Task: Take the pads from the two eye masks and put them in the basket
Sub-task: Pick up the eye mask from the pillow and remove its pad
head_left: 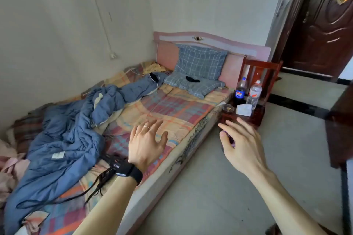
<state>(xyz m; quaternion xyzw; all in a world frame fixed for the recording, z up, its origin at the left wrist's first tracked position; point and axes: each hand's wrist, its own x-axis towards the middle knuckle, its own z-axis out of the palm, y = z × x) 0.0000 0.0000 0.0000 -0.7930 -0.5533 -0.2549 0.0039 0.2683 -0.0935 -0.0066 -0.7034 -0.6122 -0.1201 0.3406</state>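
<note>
Though small and far off, two black masks show on the bed: one [192, 79] on the pillow [193, 86] at twelve o'clock, one [154, 77] on the duvet [76, 129] at eleven. They look soft, light and limp; pinch an edge and slide each pad out. No basket shows. Left hand [146, 146] is spread, empty. Right hand [239, 147] curls loosely around something purple; its grip I cannot tell.

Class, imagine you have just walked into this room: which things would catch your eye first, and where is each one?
The two outstretched hands dominate the foreground: the left hand spread open above the patchwork bed cover, the right hand over the floor beside the bed. Next comes the crumpled blue quilt heaped along the bed's left side. Further back, two small black items, one on the quilt and one on the checked pillow, stand out.
</note>
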